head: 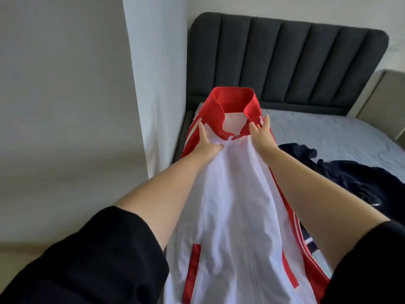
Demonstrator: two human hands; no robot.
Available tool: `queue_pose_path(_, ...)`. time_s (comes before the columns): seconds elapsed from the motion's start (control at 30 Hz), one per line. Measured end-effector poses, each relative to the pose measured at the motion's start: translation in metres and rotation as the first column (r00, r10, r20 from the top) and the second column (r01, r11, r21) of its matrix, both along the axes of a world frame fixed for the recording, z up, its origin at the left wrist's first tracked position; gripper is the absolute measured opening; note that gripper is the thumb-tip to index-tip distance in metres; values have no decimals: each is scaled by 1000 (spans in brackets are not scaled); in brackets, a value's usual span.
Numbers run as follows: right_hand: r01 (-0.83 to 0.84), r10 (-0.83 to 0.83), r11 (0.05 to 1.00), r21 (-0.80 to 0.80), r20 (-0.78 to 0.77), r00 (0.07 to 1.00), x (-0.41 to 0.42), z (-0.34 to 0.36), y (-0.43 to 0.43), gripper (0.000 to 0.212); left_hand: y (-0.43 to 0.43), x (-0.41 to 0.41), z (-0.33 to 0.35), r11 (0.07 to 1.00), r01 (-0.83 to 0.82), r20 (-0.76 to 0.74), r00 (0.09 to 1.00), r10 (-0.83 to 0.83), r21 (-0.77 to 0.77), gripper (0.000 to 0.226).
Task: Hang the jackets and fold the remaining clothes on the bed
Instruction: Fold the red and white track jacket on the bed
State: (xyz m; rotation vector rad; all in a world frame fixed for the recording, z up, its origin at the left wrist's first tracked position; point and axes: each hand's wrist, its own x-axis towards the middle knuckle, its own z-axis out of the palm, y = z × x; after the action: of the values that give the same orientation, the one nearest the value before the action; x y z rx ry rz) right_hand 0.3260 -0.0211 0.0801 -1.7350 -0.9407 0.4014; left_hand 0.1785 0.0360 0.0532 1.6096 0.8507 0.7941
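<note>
Jacket [230, 205], held up in front of the person: light, soft, probably slippery cloth, best taken at the shoulders. Left hand [206, 142] and right hand [262, 137] hold it there, fingers [201, 129] pinching cloth. Beyond, dark clothes [350, 178] lie on the bed [328, 132].

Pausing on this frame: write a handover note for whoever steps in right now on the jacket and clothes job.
Left hand: grips the red and white jacket beside the collar.
Right hand: holds the other shoulder; the jacket hangs in the air before the bed.
Dark clothes: heaped unfolded on the bed.
Done: jacket lifted, not hung; no hanger in view.
Left: hang the jacket, fold the dark clothes.
</note>
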Motion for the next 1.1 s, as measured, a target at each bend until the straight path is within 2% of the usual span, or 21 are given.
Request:
queue_pose_path(0.1, 9, -12, 995, -102, -34, 999, -17, -70, -22, 58, -28, -16, -77, 991, 76, -228, 969, -99, -107, 90)
queue_pose_path(0.2, -94, 91, 943, -319, -26, 996, -42, -152, -63, 54, -68, -41, -154, 991, 110, -473, 871, -134, -77, 76)
queue_pose_path(0.27, -94, 181, 848, -522, 119, 976, -58, -201, -97, 58, -95, -57, -196, 983, 181, -621, 770, -144, -4, 68)
queue_pose_path(0.37, -19, 380, 773, -635, 437, 815, -78, -255, -150, 58, -136, -75, -238, 943, 296, -788, 612, -67, 150, 61)
queue_pose_path(0.4, -12, 411, 763, -646, 470, 781, -84, -268, -169, 58, -148, -81, -246, 935, 307, -801, 597, -45, 176, 59)
queue_pose_path(0.5, 21, 417, 757, -653, 507, 755, -100, -293, -214, 55, -174, -102, -262, 890, 387, -820, 571, -27, 240, 56)
queue_pose_path(0.63, -44, 429, 758, -650, 446, 786, -109, -298, -244, 55, -183, -119, -255, 813, 507, -860, 510, -15, 287, 55)
queue_pose_path(0.73, -153, 486, 712, -685, 324, 812, -107, -287, -256, 58, -194, -123, -238, 661, 598, -824, 563, 56, 453, 41)
queue_pose_path(0.8, -211, 520, 683, -700, 264, 812, -107, -277, -264, 59, -210, -121, -229, 571, 686, -819, 573, -41, 451, 42)
queue_pose_path(0.87, -248, 542, 673, -696, 237, 806, -105, -267, -272, 58, -229, -119, -229, 524, 786, -886, 449, -120, 327, 62)
queue_pose_path(0.97, -288, 589, 657, -696, 237, 772, -102, -259, -291, 67, -248, -125, -234, 480, 863, -979, 201, -40, 158, 90)
queue_pose_path(1.03, -269, 659, 612, -744, 290, 695, -106, -261, -306, 83, -255, -130, -233, 447, 885, -991, 126, 45, 133, 87)
queue_pose_path(1.1, -189, 719, 561, -806, 361, 594, -113, -265, -316, 91, -257, -130, -227, 455, 880, -990, 128, 52, 137, 70)
